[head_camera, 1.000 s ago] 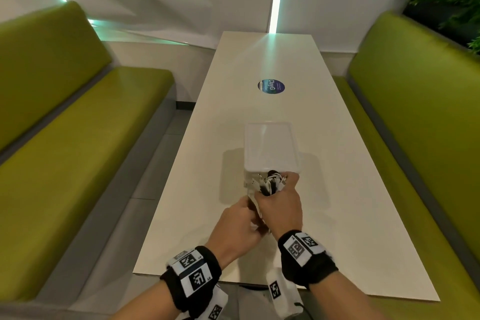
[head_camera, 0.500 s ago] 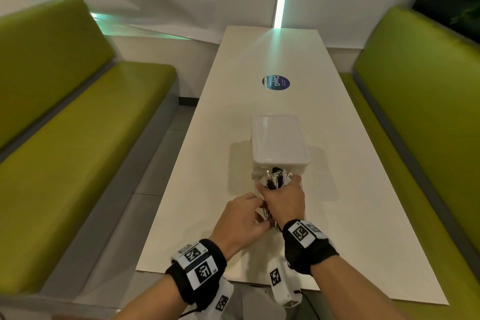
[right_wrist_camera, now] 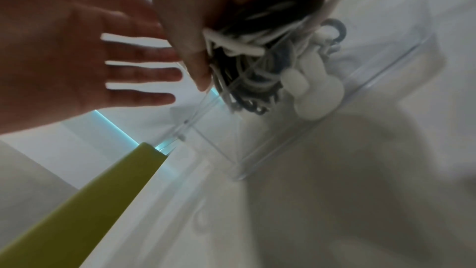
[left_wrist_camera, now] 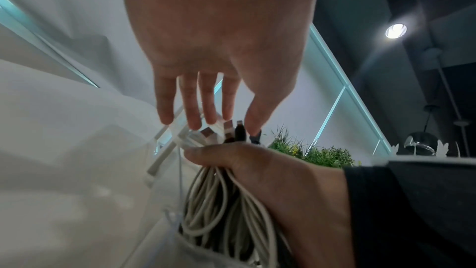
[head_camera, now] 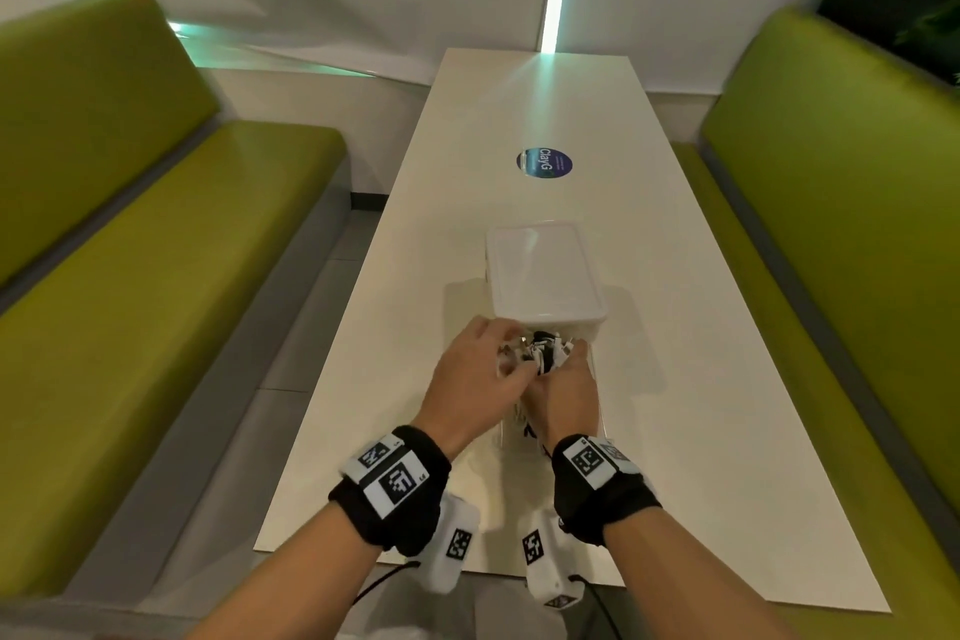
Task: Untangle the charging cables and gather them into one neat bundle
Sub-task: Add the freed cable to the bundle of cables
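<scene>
A booth fills the head view: green benches (head_camera: 156, 276) down the left and right sides, with a long white worktop (head_camera: 701, 379) running up the centre and a blue round sticker (head_camera: 544, 162) in its upper middle. A white lidded box (head_camera: 540, 270) sits at mid-frame, just beyond both hands. A clear open container (right_wrist_camera: 355, 89) stands on the worktop under the hands, loops of cable hanging into it.

The right hand (head_camera: 563, 387) is curled tight round the bundle of charging cables (left_wrist_camera: 226, 201), white and dark strands together, plug ends (left_wrist_camera: 231, 131) sticking up above its grip. The left hand (head_camera: 475, 369) holds nothing, its fingers (left_wrist_camera: 190, 109) straight and spread, tips just touching those plug ends.

Risks, as I judge them: a loosened grip would let loops slide apart and re-knot, and a plug could snag on the container's rim. There is bare worktop to the right and beyond the box; the near edge, at lower centre, is close behind the wrists
</scene>
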A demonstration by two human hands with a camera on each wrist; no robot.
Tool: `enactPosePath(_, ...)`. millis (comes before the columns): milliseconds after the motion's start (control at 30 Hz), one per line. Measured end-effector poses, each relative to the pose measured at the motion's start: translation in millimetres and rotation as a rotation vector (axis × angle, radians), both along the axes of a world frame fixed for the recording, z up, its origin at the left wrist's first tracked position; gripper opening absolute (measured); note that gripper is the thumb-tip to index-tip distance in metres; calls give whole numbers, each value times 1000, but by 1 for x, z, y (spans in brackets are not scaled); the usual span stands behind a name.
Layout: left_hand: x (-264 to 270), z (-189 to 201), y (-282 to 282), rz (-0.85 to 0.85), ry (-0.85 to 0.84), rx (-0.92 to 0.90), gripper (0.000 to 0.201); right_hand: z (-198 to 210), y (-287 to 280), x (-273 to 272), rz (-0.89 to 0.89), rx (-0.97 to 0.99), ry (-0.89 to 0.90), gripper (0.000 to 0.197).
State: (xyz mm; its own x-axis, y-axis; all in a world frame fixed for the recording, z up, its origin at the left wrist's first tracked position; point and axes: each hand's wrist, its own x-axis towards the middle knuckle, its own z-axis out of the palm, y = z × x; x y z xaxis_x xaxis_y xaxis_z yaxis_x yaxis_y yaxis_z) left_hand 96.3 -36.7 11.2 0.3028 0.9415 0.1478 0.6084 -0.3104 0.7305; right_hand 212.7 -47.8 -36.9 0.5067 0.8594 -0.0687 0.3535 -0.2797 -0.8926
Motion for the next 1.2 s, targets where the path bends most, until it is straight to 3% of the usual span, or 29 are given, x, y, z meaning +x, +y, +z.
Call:
enactPosePath(100, 17, -4, 4, -5, 98, -32, 51, -3, -1, 0, 27, 33, -48, 53)
enactPosePath(200, 25, -5, 4, 60, 77, -25, 44, -4, -3, 5, 100, 41, -9, 57)
enactPosePath(300, 27, -6, 4, 72, 60, -50, 31, 2, -5, 17, 259, 65, 72, 44)
enactPosePath(400, 25, -9, 3, 68, 3, -80, 36, 12, -15, 30, 512, -4, 151, 61)
enactPosePath(500, 19, -13, 1, 46, -79, -82, 39, 3, -19, 35, 519, -83, 130, 64)
enactPosePath(600, 7, -13, 3, 40, -223, -69, 40, -13, -11, 32, 473, -122, -30, 68)
enactPosePath(700, 0, -4, 14, -20, -115, 172, 45, -33, 0, 32, 456, -112, -183, 70)
enactPosePath(767, 0, 2, 26, -170, 50, 165, 75, -41, 2, 31, 477, -105, -245, 66)
enactPosePath(833, 3, 4, 38, -344, 341, 51, 108, -38, 1, 26, 462, -107, -337, 68)
enactPosePath(900, 4, 2, 43, -420, 534, 46, 121, -30, -5, 23, 420, -133, -576, 71)
enactPosePath(967, 3, 0, 45, -427, 548, 74, 123, -20, -12, 20, 452, -99, -883, 56)
enactPosePath(1067, -1, -4, 50, -422, 521, 112, 121, -7, -16, 15, 517, -218, -1159, 44)
enactPosePath(1200, -3, -8, 53, -413, 473, 131, 112, -4, -13, 15, 532, -339, -1092, 61)
